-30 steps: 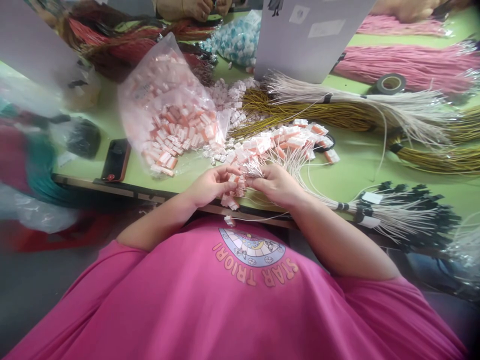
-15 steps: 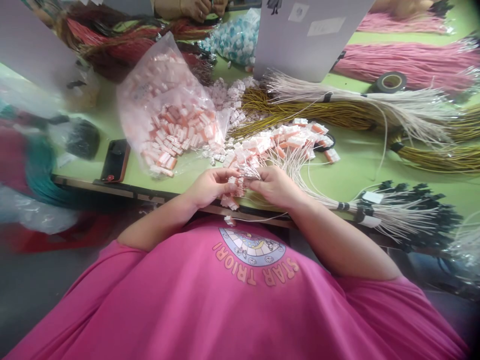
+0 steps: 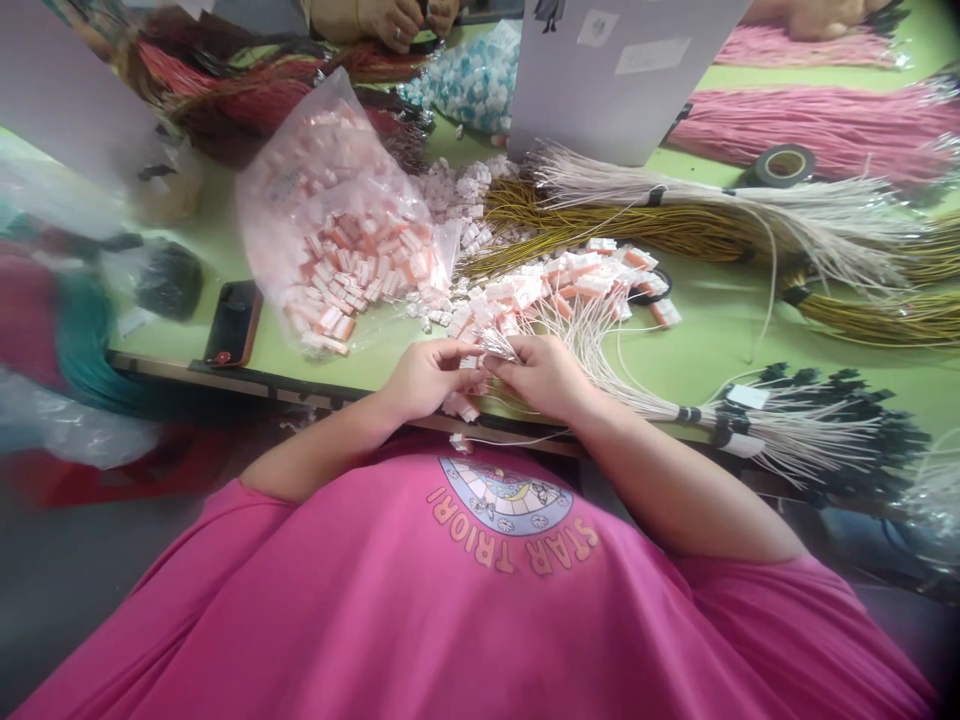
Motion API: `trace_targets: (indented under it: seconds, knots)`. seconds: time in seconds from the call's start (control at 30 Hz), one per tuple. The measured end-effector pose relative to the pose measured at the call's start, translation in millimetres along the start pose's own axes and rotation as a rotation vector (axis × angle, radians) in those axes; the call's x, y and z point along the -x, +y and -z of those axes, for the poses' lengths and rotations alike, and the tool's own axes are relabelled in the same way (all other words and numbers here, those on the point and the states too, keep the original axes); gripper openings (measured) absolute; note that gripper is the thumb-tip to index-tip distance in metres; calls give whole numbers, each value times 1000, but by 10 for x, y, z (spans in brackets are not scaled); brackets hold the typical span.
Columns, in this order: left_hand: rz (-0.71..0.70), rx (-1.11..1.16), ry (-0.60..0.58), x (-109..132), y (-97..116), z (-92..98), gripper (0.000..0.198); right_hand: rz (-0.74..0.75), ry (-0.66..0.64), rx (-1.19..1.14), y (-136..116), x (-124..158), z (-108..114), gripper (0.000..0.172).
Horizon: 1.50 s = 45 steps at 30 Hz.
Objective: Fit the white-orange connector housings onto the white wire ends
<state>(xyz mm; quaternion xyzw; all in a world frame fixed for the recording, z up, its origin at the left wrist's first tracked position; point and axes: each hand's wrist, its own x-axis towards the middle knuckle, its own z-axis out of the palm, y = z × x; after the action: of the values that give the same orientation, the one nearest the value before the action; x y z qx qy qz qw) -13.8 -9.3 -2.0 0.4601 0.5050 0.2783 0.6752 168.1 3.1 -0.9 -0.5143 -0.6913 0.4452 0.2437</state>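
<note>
At the table's near edge, my left hand [image 3: 426, 380] pinches a small white-and-orange connector housing [image 3: 470, 362], mostly hidden by the fingers. Its fingertips meet those of my right hand [image 3: 549, 376], which is closed around the ends of several thin white wires. Bare metal tips [image 3: 498, 344] of these wires poke out past the right thumb and forefinger. Just beyond both hands lies a heap of wired white-and-orange connectors [image 3: 577, 272]. Another connector [image 3: 460, 443] hangs on its wire below the hands, against the pink shirt.
A clear plastic bag [image 3: 330, 190] of loose connectors lies to the left, near a phone [image 3: 232, 322]. Yellow-black wires [image 3: 675, 225], a tape roll [image 3: 784, 165] and black connectors [image 3: 840, 420] are to the right. A grey-white panel [image 3: 607, 90] stands behind; another person's hands [image 3: 397, 20] are beyond.
My left fingers have closed in toward the right thumb, covering most of the connector that showed between the hands before. The right hand still grips the wires.
</note>
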Motion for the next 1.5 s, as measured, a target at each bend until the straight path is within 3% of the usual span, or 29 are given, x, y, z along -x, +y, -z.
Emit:
trace_targets:
  seconds: [0.27,0.47,0.67,0.77,0.83,0.93,0.97,1.03,1.1,1.17,1.27,1.4,1.5]
  knots:
    - [15,5,6,26,72,-16,43,31,32,17,-19,32,5,11]
    - [31,-92,27,-8,2,-75,21,17,22,149,17,22,-39,12]
    - [-61,-221,-50,7,-49,-5,31,55,-28,74,3,37,-15,14]
    - [-199,-430,-57,54,5,117,33,72,-78,0,7,42,49,18]
    - [-329,-658,9,82,50,284,33,84,-39,-19,18,36,99,20]
    - [-407,-989,300,107,93,673,29,68,39,-56,36,19,162,19]
    - [-379,-1092,452,108,97,820,24,45,44,-79,42,13,177,19]
    - [-211,-1265,639,99,84,1092,19,-11,26,-128,55,1,198,21]
    - [-93,-1346,694,77,53,1285,15,-42,8,-168,70,-8,210,25]
    - [-80,-1365,688,48,20,1375,13,-51,-6,-197,84,-17,216,28]
    - [-130,-1356,666,12,12,1336,10,-40,-13,-230,90,-27,213,30]
    - [-261,-1188,620,17,77,1077,21,-23,49,-79,47,-30,205,28]
    - [-300,-840,403,61,106,808,29,-11,27,73,-2,-18,215,33]
